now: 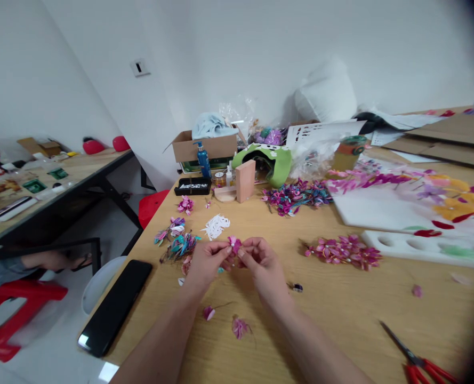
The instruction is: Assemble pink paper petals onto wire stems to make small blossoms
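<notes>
Both my hands meet over the middle of the wooden table (340, 314). My left hand (205, 261) and my right hand (260, 262) each pinch a small pink flower (234, 244) between thumb and fingertips, holding it just above the tabletop. Two loose pink petals (240, 326) lie on the table below my wrists. A cluster of pink flowers (343, 250) lies to the right of my right hand. Teal and pink flower pieces (178, 244) lie to the left of my left hand.
A black phone (114, 306) lies near the table's left edge. Red-handled scissors (415, 360) lie at the front right. White foam trays (420, 242), a green device (272, 160), a cardboard box (205, 145) and a blue bottle (203, 160) stand at the back.
</notes>
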`<state>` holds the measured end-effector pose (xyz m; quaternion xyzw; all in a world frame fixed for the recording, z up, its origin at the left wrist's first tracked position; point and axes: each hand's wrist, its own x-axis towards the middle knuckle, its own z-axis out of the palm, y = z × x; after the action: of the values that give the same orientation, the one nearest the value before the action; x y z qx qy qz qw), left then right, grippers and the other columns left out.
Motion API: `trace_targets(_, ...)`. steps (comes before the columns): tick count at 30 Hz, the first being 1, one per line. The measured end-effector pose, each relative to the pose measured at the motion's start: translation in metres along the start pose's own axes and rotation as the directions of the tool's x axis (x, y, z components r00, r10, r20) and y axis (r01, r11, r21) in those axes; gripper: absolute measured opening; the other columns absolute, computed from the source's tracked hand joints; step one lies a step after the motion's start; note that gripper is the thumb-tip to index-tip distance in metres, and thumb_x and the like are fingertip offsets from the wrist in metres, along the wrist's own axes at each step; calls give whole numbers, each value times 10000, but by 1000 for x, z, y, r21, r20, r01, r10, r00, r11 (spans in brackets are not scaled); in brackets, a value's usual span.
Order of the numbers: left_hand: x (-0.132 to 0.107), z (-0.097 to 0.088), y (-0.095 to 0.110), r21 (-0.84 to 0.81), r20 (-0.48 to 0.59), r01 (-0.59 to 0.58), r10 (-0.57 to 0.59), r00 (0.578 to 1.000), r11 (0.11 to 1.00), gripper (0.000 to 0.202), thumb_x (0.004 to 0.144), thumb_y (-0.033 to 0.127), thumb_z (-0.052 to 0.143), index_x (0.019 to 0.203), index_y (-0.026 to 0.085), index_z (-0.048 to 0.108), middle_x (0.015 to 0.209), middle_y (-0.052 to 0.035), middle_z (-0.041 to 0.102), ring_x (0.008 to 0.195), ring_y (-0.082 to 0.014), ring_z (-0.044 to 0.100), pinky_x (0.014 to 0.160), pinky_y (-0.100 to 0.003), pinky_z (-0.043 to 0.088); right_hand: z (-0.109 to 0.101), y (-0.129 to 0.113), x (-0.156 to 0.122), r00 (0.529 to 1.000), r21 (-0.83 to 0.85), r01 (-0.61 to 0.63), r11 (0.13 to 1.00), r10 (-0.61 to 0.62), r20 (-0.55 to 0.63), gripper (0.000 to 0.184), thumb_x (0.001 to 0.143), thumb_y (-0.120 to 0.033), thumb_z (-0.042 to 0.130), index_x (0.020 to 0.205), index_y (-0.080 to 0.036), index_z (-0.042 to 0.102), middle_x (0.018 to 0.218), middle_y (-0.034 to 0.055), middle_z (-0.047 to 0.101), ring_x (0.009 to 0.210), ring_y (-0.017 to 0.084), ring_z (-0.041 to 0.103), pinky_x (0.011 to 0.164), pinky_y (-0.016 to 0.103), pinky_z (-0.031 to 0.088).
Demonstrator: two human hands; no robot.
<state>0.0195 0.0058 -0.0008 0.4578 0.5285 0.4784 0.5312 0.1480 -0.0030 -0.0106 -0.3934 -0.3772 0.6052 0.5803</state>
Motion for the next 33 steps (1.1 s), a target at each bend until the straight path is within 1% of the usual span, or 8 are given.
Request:
trace_targets(4, -1, -1, 1, 25, -4, -70, 70, 998, 997, 133, 666, 278, 703, 688, 153, 742, 579, -13, 659, 502, -123, 567, 467, -213, 462, 1, -1, -3, 1000, -9, 16, 1000, -16, -7, 323, 680, -433, 722, 806, -193, 546, 646, -2, 591, 584, 136, 529, 575, 268, 441)
trace_targets(9, -5, -1, 7, 75, -114, -134, 142, 983, 988, 122, 681, 269, 690, 606, 176, 708, 560, 7, 623, 459, -104, 511, 457, -211, 428, 1, -4, -5, 996, -11, 43, 999, -44, -72, 340, 755, -529, 624, 721, -201, 540, 611, -14, 544, 542, 124, 482, 521, 249, 410)
trace_targets(15, -5, 0, 6, 120, -79, -208, 218, 973, 971, 131, 697, 281, 681, 629, 174, 716, 590, 3, 619, 509, -114, 525, 512, -222, 447, 1, -4, -5, 999, 13, -39, 999, 39, 8, 416, 752, -583, 596, 644, -184, 549, 532, -19, 515, 482, 110, 441, 467, 234, 355)
trace_targets(20, -1, -6, 0, 117, -104, -196, 208, 973, 974, 135, 700, 295, 691, 668, 171, 733, 592, -2, 639, 531, -122, 542, 528, -228, 440, 1, -5, -6, 999, -6, -40, 999, 40, 18, 423, 765, -591, 575, 650, -184, 561, 536, -11, 519, 488, 117, 445, 472, 242, 351)
trace_targets(24, 3, -18, 2, -10, -207, -166, 160, 965, 986, 183, 668, 325, 715, 740, 159, 740, 665, -35, 682, 515, -110, 554, 456, -200, 384, 1, -5, -6, 999, -162, 12, 987, -6, 36, 378, 766, -546, 595, 651, -186, 573, 553, -8, 525, 513, 128, 448, 505, 257, 347)
trace_targets(27, 6, -26, 5, -143, -286, -138, 92, 954, 980, 252, 618, 339, 746, 790, 155, 733, 671, -40, 684, 500, -100, 554, 415, -181, 348, 2, -1, -9, 988, -372, 111, 922, -61, 143, 245, 777, -411, 623, 678, -189, 597, 596, 3, 554, 563, 145, 473, 542, 266, 343)
trace_targets(29, 8, -29, 6, -192, -315, -128, 63, 947, 973, 282, 600, 339, 754, 811, 154, 728, 654, -32, 674, 497, -101, 553, 408, -180, 349, 3, 3, -12, 947, -504, 270, 820, -130, 295, 142, 810, -302, 593, 720, -196, 623, 665, 21, 595, 643, 170, 509, 604, 287, 371)
trace_targets(33, 8, -29, 7, -209, -323, -144, 71, 944, 967, 244, 610, 326, 741, 779, 152, 721, 636, -22, 661, 495, -96, 546, 413, -183, 360, 3, 10, -18, 757, -564, 600, 567, -175, 629, 161, 872, -167, 495, 864, -198, 653, 800, 60, 614, 818, 211, 510, 737, 341, 410)
